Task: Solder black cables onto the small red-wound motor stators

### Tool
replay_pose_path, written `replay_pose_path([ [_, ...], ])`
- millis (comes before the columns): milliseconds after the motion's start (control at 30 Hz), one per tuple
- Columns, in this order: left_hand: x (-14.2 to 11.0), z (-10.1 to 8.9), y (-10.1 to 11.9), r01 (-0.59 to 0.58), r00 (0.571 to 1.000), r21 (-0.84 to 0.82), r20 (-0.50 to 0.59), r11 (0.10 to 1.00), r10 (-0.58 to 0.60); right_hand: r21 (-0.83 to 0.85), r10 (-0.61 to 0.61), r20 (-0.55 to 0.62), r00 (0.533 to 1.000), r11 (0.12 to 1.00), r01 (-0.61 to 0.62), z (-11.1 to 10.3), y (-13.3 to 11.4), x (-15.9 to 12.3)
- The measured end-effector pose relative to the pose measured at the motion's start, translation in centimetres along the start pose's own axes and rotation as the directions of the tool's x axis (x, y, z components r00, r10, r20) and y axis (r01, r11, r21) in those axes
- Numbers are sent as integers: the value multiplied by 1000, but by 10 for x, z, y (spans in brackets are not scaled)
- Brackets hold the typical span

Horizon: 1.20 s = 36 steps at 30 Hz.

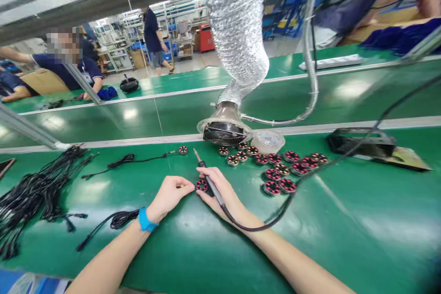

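Note:
My right hand (222, 193) is wrapped round a soldering iron (214, 188), its tip pointing up and away from me. Between my hands sits a small round motor stator (201, 185) with red windings, and the fingers of my right hand touch its side. My left hand (172, 193), with a blue band on the wrist, pinches thumb and forefinger together at the stator's left edge; what is between them is too small to make out. A coiled black cable (124, 219) lies beside my left wrist. Farther off, another stator (183, 150) rests at the end of a black cable (126, 160).
Several stators (272, 174) stand at the right, near a translucent tub (268, 141). A fume fan (223, 133) hangs under a foil duct (237, 18). A soldering-iron stand (361, 142) is far right, black cables (44, 183) are piled left. Co-workers (65, 64) are beyond.

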<state>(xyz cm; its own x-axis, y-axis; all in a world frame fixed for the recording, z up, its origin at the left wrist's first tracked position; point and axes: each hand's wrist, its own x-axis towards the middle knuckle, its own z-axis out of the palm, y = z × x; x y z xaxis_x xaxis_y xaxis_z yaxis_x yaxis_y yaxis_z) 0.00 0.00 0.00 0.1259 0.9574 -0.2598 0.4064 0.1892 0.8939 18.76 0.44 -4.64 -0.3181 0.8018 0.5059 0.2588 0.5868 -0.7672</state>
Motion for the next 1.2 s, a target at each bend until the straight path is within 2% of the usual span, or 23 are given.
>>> replay_pose_path([
  [167, 2, -2, 2, -36, 999, 67, 33, 997, 34, -158, -114, 7, 993, 981, 113, 3, -5, 3],
  [233, 3, -2, 3, -40, 998, 96, 44, 995, 36, -241, -142, 55, 988, 959, 151, 3, -5, 4],
  [333, 4, 0, 2, -47, 996, 114, 75, 992, 38, -342, -151, 125, 981, 921, 186, 1, -4, 4],
  [433, 4, 3, -2, 17, 993, 58, 115, 998, -23, -369, -122, 170, 978, 912, 178, 0, -5, 3],
  [533, 5, 5, -5, 69, 990, -77, 131, 995, -58, -315, -79, 67, 995, 944, 96, 5, -11, 2],
  [667, 8, 3, -6, 89, 996, -239, 47, 967, -80, -149, 13, -141, 990, 988, -34, 16, -20, 2],
  [767, 15, 2, -8, 88, 996, -279, 22, 956, -85, -70, 23, -183, 983, 997, -36, 19, -19, 3],
  [867, 18, 3, -9, 42, 999, -270, -4, 962, -45, -43, -27, -190, 981, 999, 19, 15, -16, 3],
  [1000, 17, 3, -7, -15, 999, -217, -54, 976, 4, -97, -101, -291, 951, 992, 76, 6, -13, 4],
  [1067, 17, 0, -6, -93, 983, -129, -168, 987, 71, -148, -100, -338, 936, 988, 52, 0, -10, 6],
  [1133, 15, -3, -3, -214, 927, 77, -297, 974, 227, -207, -136, -361, 923, 976, 63, -4, -7, 7],
  [1200, 10, -2, 3, -318, 854, 308, -317, 897, 412, -260, -180, -375, 909, 962, 84, -8, -7, 8],
])
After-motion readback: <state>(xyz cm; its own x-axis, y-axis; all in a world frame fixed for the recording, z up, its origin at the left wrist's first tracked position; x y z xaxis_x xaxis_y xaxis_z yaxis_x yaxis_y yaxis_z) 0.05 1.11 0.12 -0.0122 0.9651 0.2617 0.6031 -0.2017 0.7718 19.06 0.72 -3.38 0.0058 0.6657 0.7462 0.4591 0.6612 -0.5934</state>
